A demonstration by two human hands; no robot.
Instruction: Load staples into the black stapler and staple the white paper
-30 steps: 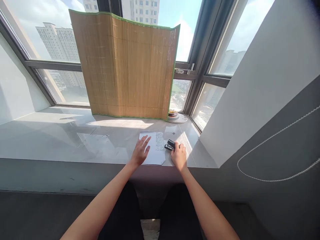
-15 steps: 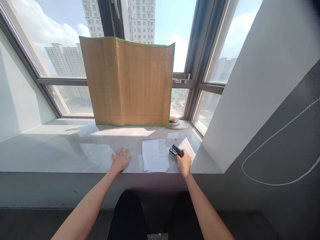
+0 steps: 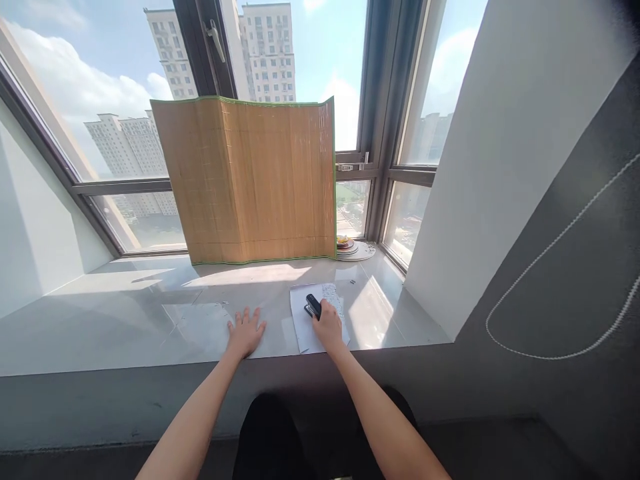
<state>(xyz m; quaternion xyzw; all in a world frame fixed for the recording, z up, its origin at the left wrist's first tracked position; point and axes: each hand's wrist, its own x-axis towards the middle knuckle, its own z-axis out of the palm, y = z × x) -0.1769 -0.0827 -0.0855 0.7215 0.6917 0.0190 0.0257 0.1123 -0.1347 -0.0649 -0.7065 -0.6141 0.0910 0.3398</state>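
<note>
A black stapler (image 3: 313, 306) is gripped in my right hand (image 3: 329, 326), over the upper middle of some white paper (image 3: 304, 331). Writing covers the paper's upper right part, and my right hand hides some of it. Whether the stapler touches the paper I cannot tell. My left hand (image 3: 245, 333) rests on the sill with its fingers spread, a short way left of the paper, holding nothing.
The pale tiled windowsill (image 3: 125, 327) ends at a front edge near my wrists. A bamboo mat (image 3: 260, 180) leans upright against the window. Beside it sits a stack of round discs (image 3: 356, 250). Small bits, perhaps staples (image 3: 353, 281), lie right of the paper. A bead cord (image 3: 550, 358) hangs at right.
My right hand has carried the stapler leftward, from beside the paper to above it. My left hand stays spread on the sill. The camera view has shifted slightly.
</note>
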